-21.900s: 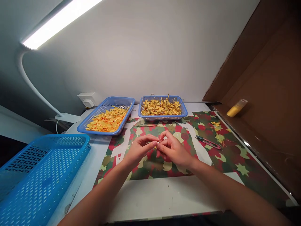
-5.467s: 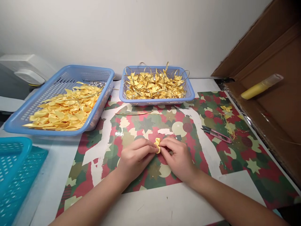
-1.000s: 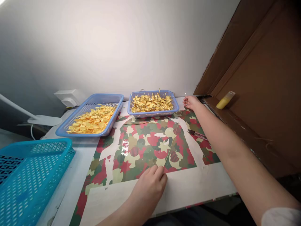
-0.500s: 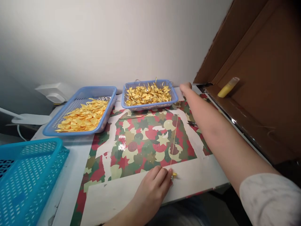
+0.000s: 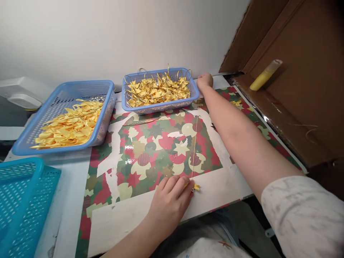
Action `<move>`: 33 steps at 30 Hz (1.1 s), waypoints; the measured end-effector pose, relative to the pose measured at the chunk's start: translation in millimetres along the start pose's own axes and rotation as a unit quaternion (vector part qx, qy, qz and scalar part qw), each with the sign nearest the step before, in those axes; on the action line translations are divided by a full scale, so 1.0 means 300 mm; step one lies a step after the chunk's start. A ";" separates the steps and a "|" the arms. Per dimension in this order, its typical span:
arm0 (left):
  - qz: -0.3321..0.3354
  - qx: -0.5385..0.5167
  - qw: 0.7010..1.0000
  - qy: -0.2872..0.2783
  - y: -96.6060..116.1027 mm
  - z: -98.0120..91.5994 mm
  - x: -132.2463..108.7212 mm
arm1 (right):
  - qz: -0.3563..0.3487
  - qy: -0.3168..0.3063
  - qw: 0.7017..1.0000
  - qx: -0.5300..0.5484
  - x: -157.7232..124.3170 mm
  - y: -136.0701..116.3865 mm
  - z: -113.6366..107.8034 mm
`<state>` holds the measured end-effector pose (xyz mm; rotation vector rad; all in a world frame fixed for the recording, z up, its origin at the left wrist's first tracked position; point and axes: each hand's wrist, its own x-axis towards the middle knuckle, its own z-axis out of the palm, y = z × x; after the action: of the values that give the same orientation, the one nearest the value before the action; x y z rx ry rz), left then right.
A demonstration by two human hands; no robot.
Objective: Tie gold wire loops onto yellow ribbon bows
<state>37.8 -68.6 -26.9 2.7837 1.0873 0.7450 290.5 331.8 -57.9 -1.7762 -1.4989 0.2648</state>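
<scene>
My left hand (image 5: 172,200) is closed on a small yellow ribbon bow (image 5: 197,187) at the front of the table. From it a thin gold cord (image 5: 194,143) runs straight and taut across the patterned sheet. At the far end of the cord, my right hand (image 5: 205,83) is a closed fist by the back wall, with the arm stretched out. The fist sits just right of a blue basket (image 5: 161,107) filled with yellow bows on gold cords. Its fingertips are hidden, though the cord leads up into it.
Another blue basket (image 5: 103,134) on the left holds a pile of yellow ribbon pieces. In front of it stands a teal basket (image 5: 40,186). Loose gold cords (image 5: 145,122) lie on the sheet. On the right, a yellow tube (image 5: 264,77) stands out by the cardboard (image 5: 303,71).
My view has shifted, so the baskets and hands appear higher and further left. The cord stays taut between my hands, which hold about the same places on the table.
</scene>
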 end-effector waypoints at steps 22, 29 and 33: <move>0.050 -0.013 0.997 -0.065 0.003 -0.001 0.041 | 0.175 -0.066 0.981 -0.056 -0.008 -0.072 -0.045; 0.059 -0.006 0.995 -0.081 0.000 0.018 0.026 | 0.166 -0.009 0.985 -0.053 -0.047 -0.109 -0.032; 0.040 -0.010 0.997 -0.068 -0.002 0.031 0.026 | 0.137 0.000 0.990 -0.034 -0.071 -0.119 -0.023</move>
<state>46.6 -62.1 -32.1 2.8272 0.9434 0.5602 262.1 309.5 -36.3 -2.0380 -1.2745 0.3550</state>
